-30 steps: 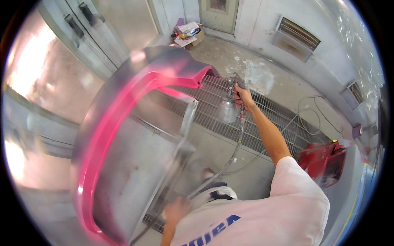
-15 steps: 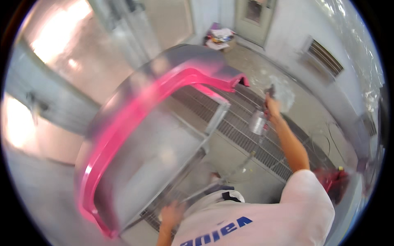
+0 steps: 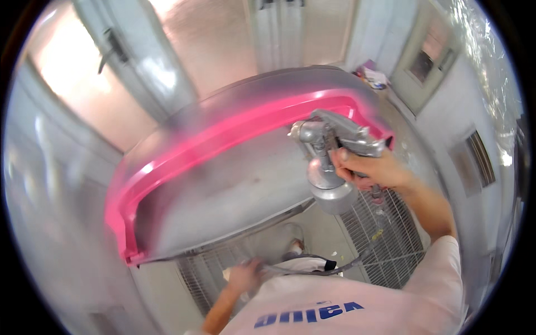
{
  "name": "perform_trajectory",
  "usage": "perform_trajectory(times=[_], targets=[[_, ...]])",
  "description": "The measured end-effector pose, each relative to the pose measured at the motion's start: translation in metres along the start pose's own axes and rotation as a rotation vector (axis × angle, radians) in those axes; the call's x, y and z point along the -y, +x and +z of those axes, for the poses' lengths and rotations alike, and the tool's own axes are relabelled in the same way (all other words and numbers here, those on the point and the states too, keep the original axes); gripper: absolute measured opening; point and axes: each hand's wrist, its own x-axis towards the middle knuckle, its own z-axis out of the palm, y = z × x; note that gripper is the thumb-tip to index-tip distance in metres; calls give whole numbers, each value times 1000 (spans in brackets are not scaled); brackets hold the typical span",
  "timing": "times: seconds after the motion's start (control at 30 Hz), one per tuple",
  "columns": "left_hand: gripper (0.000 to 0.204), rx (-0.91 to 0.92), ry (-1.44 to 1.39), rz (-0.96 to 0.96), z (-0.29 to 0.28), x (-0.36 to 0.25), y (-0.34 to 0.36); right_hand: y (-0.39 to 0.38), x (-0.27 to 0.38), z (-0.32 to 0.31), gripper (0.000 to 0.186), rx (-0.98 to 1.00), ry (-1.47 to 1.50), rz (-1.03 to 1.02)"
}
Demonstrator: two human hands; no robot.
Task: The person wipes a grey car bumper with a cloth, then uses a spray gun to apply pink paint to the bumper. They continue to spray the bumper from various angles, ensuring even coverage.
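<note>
My right hand (image 3: 365, 167) is wrapped round the handle of a metal spray gun (image 3: 329, 131), raised in front of me. A silver paint cup (image 3: 334, 195) hangs below the gun's body, and its nozzle points left. Past it arches a car bumper (image 3: 223, 139), its inner lip glossy pink and its outer face grey with pink haze. At my waist, a grey air hose (image 3: 318, 272) runs from below the gun across to my left hand (image 3: 245, 274), which looks closed around it, though slightly blurred. The gun covers part of the bumper's right side.
Metal floor grating (image 3: 385, 234) lies under the gun on the right. Tall booth doors with bright panels (image 3: 206, 44) stand behind the bumper. A small pile of things (image 3: 371, 77) sits near the far door (image 3: 424, 61). Clear plastic sheeting (image 3: 474, 50) hangs on the right wall.
My right hand has brought the spray gun up, inward and to the left, over the bumper's right part. The view has turned left. My left hand remains low by my waist.
</note>
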Motion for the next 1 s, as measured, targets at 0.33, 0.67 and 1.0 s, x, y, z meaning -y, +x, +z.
perform_trajectory(times=[0.33, 0.67, 1.0], targets=[[29, -61, -92, -158, -27, 1, -55, 36, 90, 18, 45, -415, -170, 21], [27, -292, -318, -252, -66, 103, -150, 106, 155, 260, 39, 60, -190, 90], [25, -331, -316, -220, -90, 190, -207, 161, 206, 377, 46, 186, -281, 98]])
